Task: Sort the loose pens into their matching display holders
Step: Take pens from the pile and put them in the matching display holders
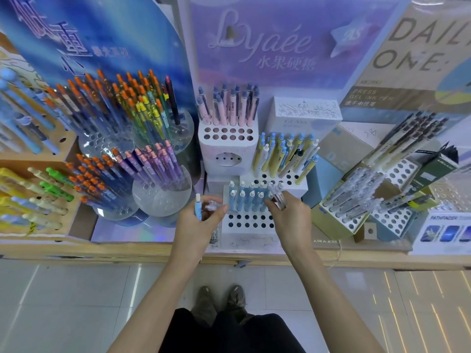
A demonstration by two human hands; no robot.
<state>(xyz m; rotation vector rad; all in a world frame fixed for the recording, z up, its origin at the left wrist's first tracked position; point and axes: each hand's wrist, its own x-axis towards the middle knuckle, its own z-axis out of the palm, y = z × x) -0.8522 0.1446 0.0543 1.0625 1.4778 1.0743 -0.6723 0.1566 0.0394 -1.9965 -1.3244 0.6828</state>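
**A:** What sits closest?

**B:** Dark trousers [229, 332] and two shoes [235, 298] at six o'clock, on a pale tiled floor [76, 301].

**A:** And the hands?

**B:** The left hand [197, 221] curls round an upright light-blue pen [197, 207] and pinches a clear pen [214, 203] at its fingertips. The right hand [290, 216] grips a few clear pens [277, 197], tilted toward eleven o'clock.

**A:** Where do they hover?

**B:** Either side of a white perforated holder [244, 236]. Blue pens [246, 200] fill its back rows.

**A:** Around that?

**B:** Yellow pens [277, 154] stand at twelve o'clock, with pink pens [229, 108] beyond them. At three o'clock, a cardboard tray [331, 225] holds more clear ones.
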